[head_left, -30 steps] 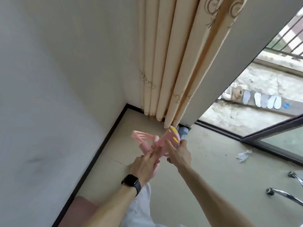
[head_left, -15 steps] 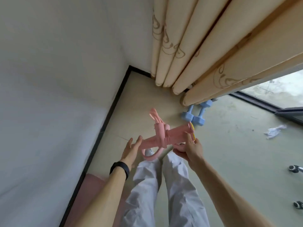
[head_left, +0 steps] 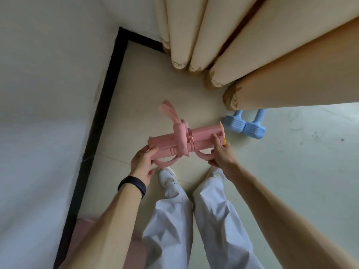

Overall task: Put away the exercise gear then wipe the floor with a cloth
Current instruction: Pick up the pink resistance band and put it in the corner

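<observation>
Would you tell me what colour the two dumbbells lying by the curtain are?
The dumbbells are light blue, clearest in the head view.

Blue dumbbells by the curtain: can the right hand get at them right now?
Probably not yet: the right hand grips the pink exerciser by its end, so it is occupied. Nothing lies between them; the curtain hides only the far ends of the dumbbells.

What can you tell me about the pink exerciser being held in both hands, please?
The pink exerciser looks like plastic: two long bars side by side, bound at the middle by a pink band whose loose straps stick up, curved loops beneath, a yellow patch at its right end. It is held roughly level above the floor, the left hand gripping its left end and the right hand its right end, near the blue dumbbells.
</observation>
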